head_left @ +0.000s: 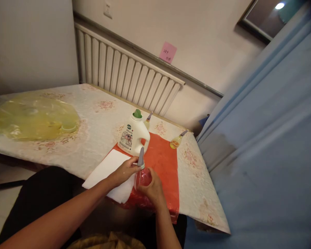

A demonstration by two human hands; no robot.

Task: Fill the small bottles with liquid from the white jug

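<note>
Over the front of the red plastic sheet, both hands hold a small clear bottle with a pale collar and an upright grey top. My left hand pinches the collar, fingers closed at the base of the grey top. Wrapped round the bottle's body from the right is my right hand. The red sheet shows through the clear body, so I cannot tell what is inside. Just behind stands a white detergent jug with a green piece in its mouth. Beneath my left hand lies a white cloth or paper.
Another small bottle with a grey top stands on the right, holding yellowish liquid. A similar one is partly hidden behind the jug. A yellowish clear plastic bag lies on the flowered tablecloth at left. A blue curtain hangs along the right.
</note>
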